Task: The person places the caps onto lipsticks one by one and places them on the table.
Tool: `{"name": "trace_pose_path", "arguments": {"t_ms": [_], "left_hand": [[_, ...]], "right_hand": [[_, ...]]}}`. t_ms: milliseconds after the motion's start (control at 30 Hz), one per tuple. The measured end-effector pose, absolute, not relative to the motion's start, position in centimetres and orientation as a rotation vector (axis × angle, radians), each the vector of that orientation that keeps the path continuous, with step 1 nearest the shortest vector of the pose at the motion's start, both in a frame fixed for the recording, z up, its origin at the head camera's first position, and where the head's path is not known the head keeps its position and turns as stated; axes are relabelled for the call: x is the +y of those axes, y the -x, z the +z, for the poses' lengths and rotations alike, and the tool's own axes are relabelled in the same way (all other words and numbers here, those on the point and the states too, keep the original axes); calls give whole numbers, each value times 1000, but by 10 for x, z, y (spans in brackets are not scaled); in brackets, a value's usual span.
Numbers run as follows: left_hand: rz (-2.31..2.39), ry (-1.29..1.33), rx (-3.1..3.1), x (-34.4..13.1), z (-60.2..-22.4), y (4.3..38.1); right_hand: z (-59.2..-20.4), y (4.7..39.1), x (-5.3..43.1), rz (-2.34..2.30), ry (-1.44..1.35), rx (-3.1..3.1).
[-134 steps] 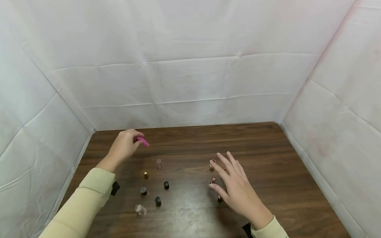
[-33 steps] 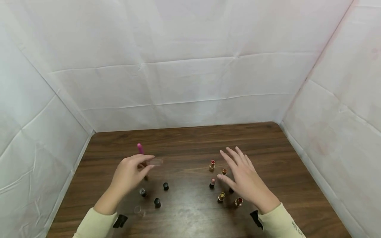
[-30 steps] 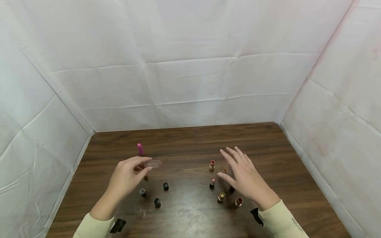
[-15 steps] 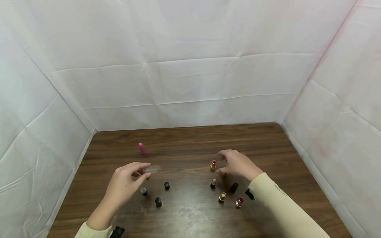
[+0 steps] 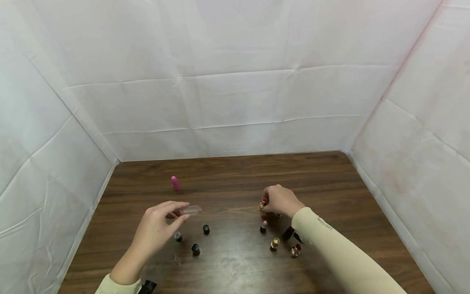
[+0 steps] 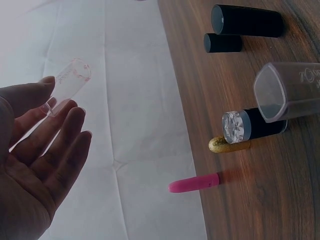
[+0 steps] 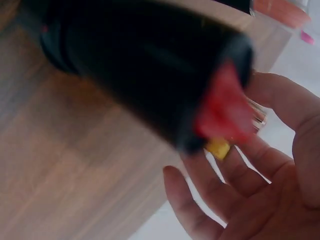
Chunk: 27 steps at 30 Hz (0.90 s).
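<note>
The left grip (image 5: 158, 222) pinches a clear cap (image 5: 192, 210) sideways between thumb and fingers. Beyond it, a pink tube (image 5: 175, 183) stands on the brown surface (image 5: 220, 175). Two black caps (image 5: 196, 249) and a clear-topped cap (image 5: 178, 237) stand nearby, with a faint clear outline closer to the person. The right grip (image 5: 282, 201) has thumb and forefinger at a red lipstick (image 5: 263, 204); whether they press on it is unclear. Nearer the person stand a pale lipstick (image 5: 263, 227), a gold one (image 5: 274, 244), a dark one (image 5: 288, 233) and a second red one (image 5: 295, 250). Creased white sheets (image 5: 235, 98) wall the surface.
</note>
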<state>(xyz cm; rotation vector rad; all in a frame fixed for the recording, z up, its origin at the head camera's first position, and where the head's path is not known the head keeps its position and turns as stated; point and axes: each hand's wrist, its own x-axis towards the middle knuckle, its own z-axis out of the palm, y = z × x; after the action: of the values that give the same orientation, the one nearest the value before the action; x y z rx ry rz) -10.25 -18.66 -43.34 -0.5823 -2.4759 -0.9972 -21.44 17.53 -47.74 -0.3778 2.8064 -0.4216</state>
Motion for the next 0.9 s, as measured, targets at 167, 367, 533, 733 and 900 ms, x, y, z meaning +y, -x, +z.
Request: {"name": "trace_pose_path", "arguments": {"t_ms": [167,367,533,733,900], "left_hand": [[-1001,609,-2455,-186,-434,102],[-1001,642,-2420,-185,-435,102],[-1015,634,-2422,-185,-435,100],[-1027,626,-2433,-185,-435,99],[-1035,617,-2432,-186,-435,98]], "right_hand": [[-484,215,173,-415,387,2816],[-488,216,172,-382,395,2828],[-491,216,172,-374,396,2830],[-484,214,174,-403,410,2850],[-470,214,178,-564,371,2864]]}}
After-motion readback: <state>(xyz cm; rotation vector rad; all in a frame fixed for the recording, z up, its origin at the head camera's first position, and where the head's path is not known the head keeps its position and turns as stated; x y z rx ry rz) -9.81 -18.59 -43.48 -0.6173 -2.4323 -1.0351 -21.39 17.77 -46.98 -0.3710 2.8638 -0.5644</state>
